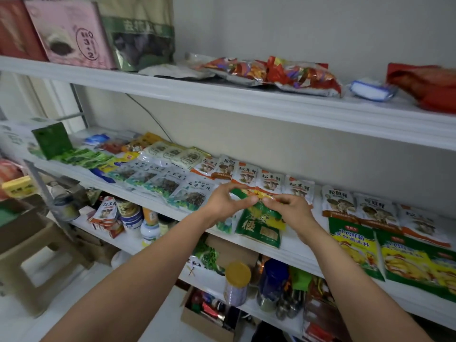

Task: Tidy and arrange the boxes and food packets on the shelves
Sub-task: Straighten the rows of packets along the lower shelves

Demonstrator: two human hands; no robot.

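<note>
Fingers point(249, 200) on packet point(259, 228) (arms point(148, 267) outstretched)

Held green-and-yellow packet point(265, 209) above middle shelf point(303, 239)

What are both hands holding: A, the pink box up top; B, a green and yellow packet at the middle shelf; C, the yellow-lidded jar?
B: the left hand and right hand both pinch the top edge of the green and yellow packet over the middle shelf.
</note>
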